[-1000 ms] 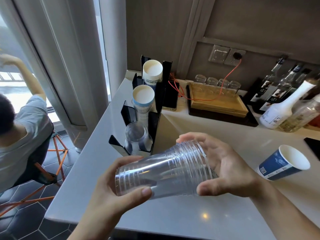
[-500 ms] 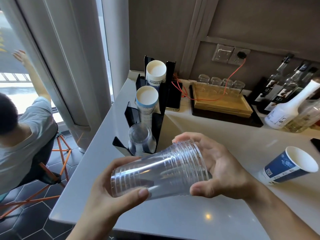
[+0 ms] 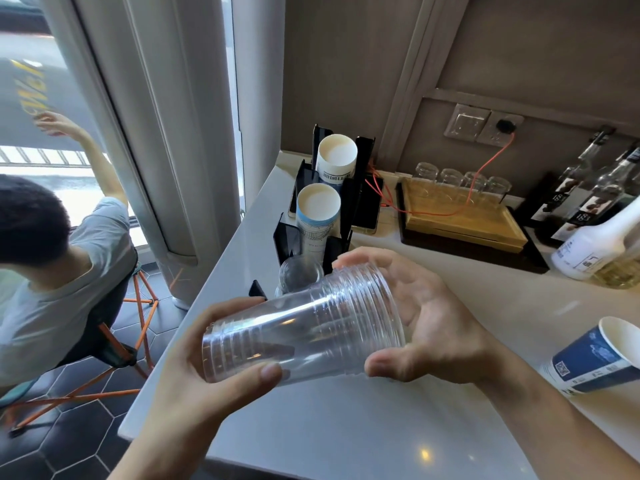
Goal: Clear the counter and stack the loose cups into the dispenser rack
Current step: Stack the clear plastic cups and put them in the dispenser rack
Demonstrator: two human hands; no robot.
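A café or drinks bar: a table (image 3: 346, 427) carries a black cup rack (image 3: 346, 206) loaded with paper cups (image 3: 318, 206), syrup bottles (image 3: 595, 244), and a tray (image 3: 460, 223) of glasses (image 3: 464, 181).

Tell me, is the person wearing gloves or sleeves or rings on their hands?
No. The left hand and right hand are both bare, with no gloves, rings or watch showing. Both forearms are bare too; no sleeve reaches into view. The fingernails look short and plain.
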